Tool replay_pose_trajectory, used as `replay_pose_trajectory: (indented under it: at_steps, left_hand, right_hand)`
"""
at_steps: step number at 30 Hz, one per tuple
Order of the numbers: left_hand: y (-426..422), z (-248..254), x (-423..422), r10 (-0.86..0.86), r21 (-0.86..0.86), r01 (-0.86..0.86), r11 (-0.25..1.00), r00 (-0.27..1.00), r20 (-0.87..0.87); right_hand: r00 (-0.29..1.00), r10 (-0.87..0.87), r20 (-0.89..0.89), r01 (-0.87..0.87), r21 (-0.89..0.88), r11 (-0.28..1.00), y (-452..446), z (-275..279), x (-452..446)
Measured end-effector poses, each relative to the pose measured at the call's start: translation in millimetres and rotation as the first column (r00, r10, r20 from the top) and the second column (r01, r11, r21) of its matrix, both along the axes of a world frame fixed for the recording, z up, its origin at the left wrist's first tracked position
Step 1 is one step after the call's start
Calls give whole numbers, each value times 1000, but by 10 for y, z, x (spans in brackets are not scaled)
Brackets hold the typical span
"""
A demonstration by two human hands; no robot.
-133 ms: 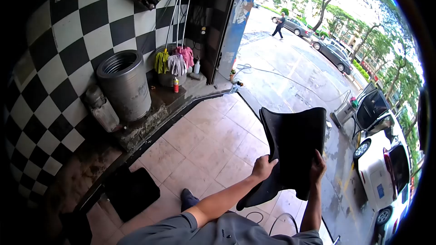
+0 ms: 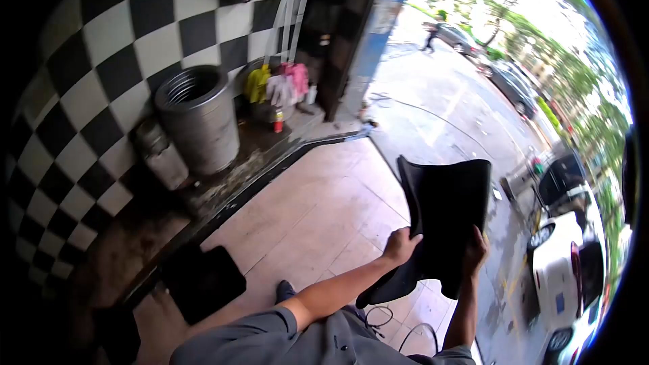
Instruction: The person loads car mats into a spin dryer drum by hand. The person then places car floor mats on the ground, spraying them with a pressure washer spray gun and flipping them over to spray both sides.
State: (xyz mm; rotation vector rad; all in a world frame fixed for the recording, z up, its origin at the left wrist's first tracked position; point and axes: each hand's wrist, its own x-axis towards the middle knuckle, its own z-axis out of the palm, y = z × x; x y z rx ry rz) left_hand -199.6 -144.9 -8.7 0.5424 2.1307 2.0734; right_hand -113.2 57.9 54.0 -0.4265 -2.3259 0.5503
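A black car floor mat is held up in front of me, bent so its sides curl. My left hand grips its left edge, the fingers partly hidden behind the mat. On the opposite edge, my right hand is closed round the rim with the thumb on the near face. Another dark mat lies flat on the floor to the left, out of reach of both hands.
A metal spin-dryer drum and a tub of mops stand on a raised ledge by the checkered wall. Hoses lie near my feet. Outside are a white car, parked cars and a walking person.
The view has turned a little and blurred, so the surroundings sit further right. Both hands keep hold of the car floor mat, which has shifted slightly right in view.
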Motion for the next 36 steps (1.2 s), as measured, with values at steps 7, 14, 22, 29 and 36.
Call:
replay_pose_trajectory:
  at_steps: [7,14,22,29,36]
  left_hand:
    - [-1013,407,-1336,236,2,-236,972,972,5]
    - [-2348,212,-2830,489,-5,-490,872,871,-56]
    - [-4276,418,-4645,804,60,-833,551,509,-308]
    - [-5742,1028,-5355,872,11,-900,436,419,-253]
    - [-7270,434,-6465,912,-23,-956,293,287,-294]
  right_hand:
    - [972,232,-44,-194,417,888,-515,321,-1748]
    - [922,385,-37,-351,338,873,-1997,191,-3765]
    - [665,722,-192,-730,37,682,-4192,272,-6322]
    - [435,846,-309,-869,100,484,-5950,737,-7321]
    - [286,889,-357,-957,-72,280,-7400,159,-8637]
